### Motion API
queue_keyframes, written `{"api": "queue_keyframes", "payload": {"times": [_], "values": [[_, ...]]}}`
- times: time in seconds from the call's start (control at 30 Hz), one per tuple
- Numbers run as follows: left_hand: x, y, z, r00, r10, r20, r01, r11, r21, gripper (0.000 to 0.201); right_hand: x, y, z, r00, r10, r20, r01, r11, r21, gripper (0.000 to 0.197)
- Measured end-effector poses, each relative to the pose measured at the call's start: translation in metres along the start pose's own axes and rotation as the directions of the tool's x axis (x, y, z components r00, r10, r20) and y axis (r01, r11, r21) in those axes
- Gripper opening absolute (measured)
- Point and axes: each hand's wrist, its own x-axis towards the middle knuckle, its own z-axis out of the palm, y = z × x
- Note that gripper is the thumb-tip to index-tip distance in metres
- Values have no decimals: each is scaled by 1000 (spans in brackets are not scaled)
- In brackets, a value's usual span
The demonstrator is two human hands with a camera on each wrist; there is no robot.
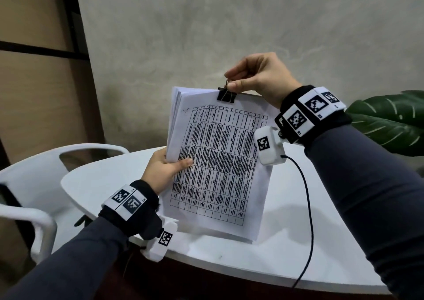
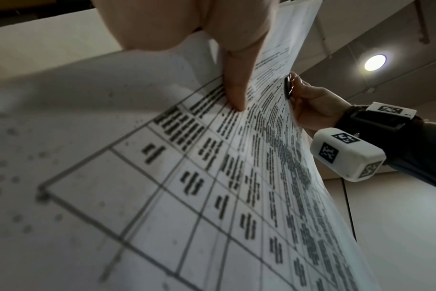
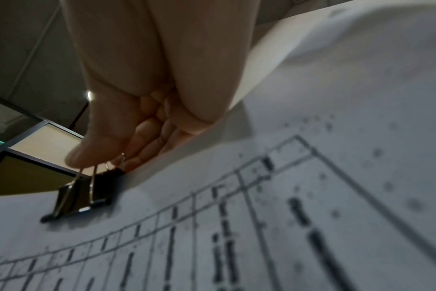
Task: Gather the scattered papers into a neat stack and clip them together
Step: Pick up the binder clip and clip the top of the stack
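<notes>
Our right hand pinches the binder clip handles in a narrow grip; our left hand grips the paper stack below it.

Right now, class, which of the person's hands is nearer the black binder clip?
Right. The right hand pinches the binder clip by its wire handles; the left hand holds the paper stack lower down.
</notes>
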Motion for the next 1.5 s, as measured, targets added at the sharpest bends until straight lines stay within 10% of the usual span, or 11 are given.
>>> {"api": "queue_keyframes", "payload": {"times": [0.4,0.53,0.67,0.8,1.0,1.07,1.13,1.2,1.27,1.5], "values": [[1,0,5,999,-23,-25,21,998,-53,15,5,2,6,994,-103,-38,89,956,-281,17],[8,4,9,998,-39,-46,33,991,-132,22,-8,15,22,848,-520,-98,269,584,-766,17],[18,8,8,997,-46,-61,30,972,-234,24,-16,29,30,841,-533,92,351,408,-843,35],[21,9,10,1000,-15,-27,11,987,-159,23,-2,18,22,959,-246,141,240,441,-865,77],[33,14,23,999,-28,18,29,996,-82,17,5,13,1,995,-84,54,88,492,-866,68],[46,18,27,999,-42,34,46,992,-115,19,-7,33,-10,941,-289,-174,-3,508,-861,81],[61,18,29,997,-67,25,70,985,-161,49,-28,70,-18,771,-403,-493,-133,656,-743,84],[81,6,30,993,-113,-38,102,972,-210,96,-53,109,-21,775,-90,-626,-256,861,-440,88],[97,-2,35,980,-196,-34,185,961,-207,108,-72,143,-17,834,307,-458,-381,921,-78,94],[126,-56,47,805,-575,143,529,807,263,28,-72,211,-13,686,604,-405,-693,713,-110,33]]}}
